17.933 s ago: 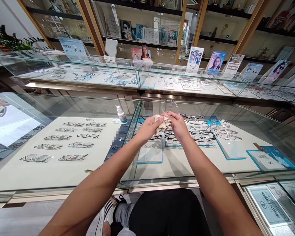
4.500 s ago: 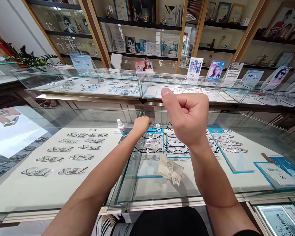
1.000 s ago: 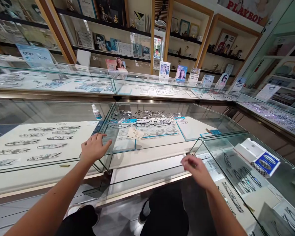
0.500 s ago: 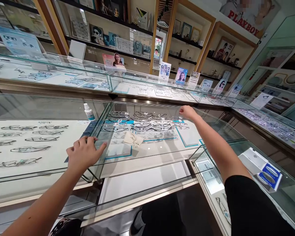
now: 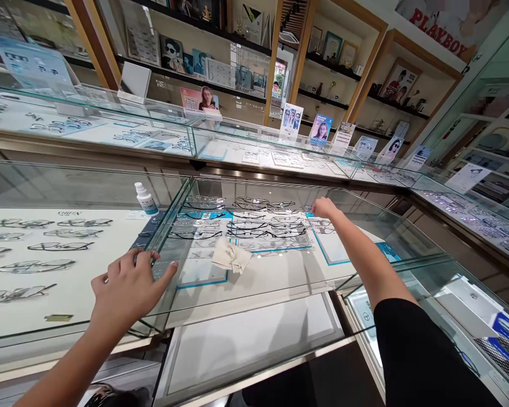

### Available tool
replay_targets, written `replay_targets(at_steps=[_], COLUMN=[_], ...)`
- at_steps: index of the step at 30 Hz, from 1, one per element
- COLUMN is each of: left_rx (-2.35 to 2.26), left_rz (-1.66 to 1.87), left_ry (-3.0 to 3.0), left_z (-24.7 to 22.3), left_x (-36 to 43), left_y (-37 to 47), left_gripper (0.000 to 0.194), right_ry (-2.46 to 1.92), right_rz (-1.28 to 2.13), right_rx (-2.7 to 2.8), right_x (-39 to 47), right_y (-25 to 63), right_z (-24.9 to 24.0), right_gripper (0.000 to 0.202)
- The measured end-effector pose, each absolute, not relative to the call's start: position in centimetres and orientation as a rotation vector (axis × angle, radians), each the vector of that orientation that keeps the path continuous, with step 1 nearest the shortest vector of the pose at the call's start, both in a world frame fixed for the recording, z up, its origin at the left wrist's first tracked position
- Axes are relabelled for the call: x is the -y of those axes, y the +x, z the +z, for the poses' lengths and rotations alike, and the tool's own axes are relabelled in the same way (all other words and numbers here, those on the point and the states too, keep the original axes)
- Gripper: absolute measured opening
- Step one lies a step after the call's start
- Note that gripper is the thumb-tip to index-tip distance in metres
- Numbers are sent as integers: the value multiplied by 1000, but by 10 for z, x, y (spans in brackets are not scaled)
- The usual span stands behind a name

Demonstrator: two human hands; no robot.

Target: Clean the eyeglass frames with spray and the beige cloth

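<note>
My left hand (image 5: 129, 285) rests at the glass edge between two display cases, fingers spread and thumb apart, with nothing in it. My right hand (image 5: 324, 207) reaches to the far right of the rows of eyeglasses, its fingers curled together. Whatever they may pinch is too small to make out. Below that hand lies a pair of thin-framed eyeglasses (image 5: 323, 227). Dark-framed eyeglasses (image 5: 248, 233) stand in several rows to its left. In front of them sits a crumpled beige cloth (image 5: 230, 255). A white spray bottle (image 5: 146, 199) stands beyond my left hand.
On the left, another case holds more eyeglasses (image 5: 36, 265). A white drawer (image 5: 254, 345) is pulled out below the middle case. At the right is a low glass case with a blue-and-white box (image 5: 503, 339). A long glass counter (image 5: 254, 127) with upright cards runs across the back.
The view has shifted slightly closer to the cases, and more of the white drawer shows. My right hand stays curled near the far-right eyeglasses. My left hand remains spread at the glass edge.
</note>
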State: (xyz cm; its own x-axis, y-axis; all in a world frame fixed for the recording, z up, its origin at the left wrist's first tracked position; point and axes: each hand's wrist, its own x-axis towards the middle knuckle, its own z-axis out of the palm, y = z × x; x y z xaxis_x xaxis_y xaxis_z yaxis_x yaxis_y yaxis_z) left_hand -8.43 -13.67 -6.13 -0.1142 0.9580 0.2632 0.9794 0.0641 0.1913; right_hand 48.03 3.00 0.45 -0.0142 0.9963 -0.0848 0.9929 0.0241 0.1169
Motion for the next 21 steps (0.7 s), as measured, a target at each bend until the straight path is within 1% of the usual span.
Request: replay_targets(at_steps=[8,11,15,18,19,21], left_rx=[2254,2269,2279,2265,2257,2244], left_rz=[-488,-487,-473,-477,-482,-492], left_ry=[-2038,-2050,-2058,-2073,-2073,-2075], left_z=[-61,-60,-58,-58,-57,-55], left_x=[136,136,136,137,137,138], left_y=[-85,-85,-83,-82,-81,-81], left_gripper=[68,67,64,61,61,60], right_ry=[2189,2238,2204,2050,1956,1650], right_rz=[143,176,183,96,24,-235], right_rx=[-2170,-2205,-2359,-2538,-2613,-2808], right_x=[-11,7,45,90,109,147], right_y=[477,473,461,438,427,403], right_z=[14,33,73,98,103,108], right_gripper=[12,9,10,10,9,7])
